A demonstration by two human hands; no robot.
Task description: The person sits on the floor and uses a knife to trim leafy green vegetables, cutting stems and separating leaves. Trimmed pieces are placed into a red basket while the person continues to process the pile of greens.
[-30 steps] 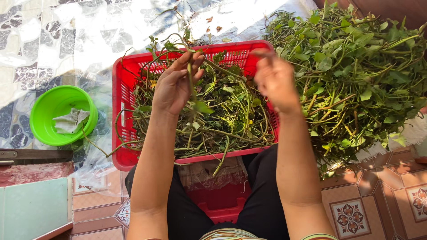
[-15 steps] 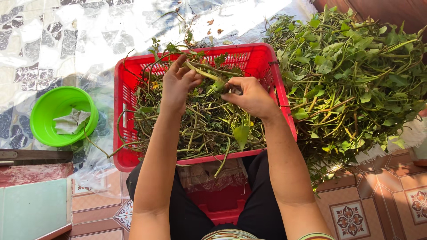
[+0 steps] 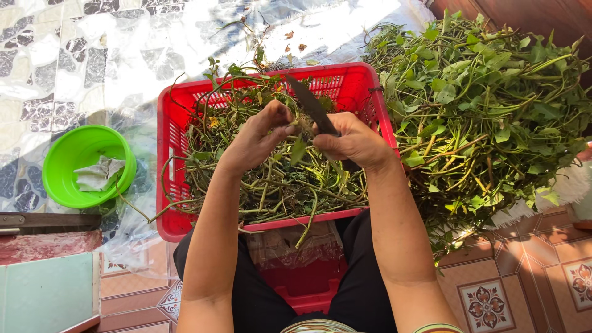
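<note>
A red plastic basket [image 3: 170, 185] in front of me is full of green stems and cuttings. Over its middle, my left hand [image 3: 256, 139] pinches a thin green stem [image 3: 300, 148] with a leaf on it. My right hand [image 3: 353, 142] grips a dark knife [image 3: 309, 105], its blade angled up and left, touching that stem between the two hands. My forearms reach in from the bottom of the view.
A big pile of leafy green vines [image 3: 487, 105] lies to the right of the basket. A bright green bowl [image 3: 65, 163] with crumpled paper in it sits at left on clear plastic sheeting. A red stool [image 3: 302, 280] is under me on patterned floor tiles.
The hands, apart a second ago, came together over the basket. The right hand now shows a knife set against the stem that the left hand holds.
</note>
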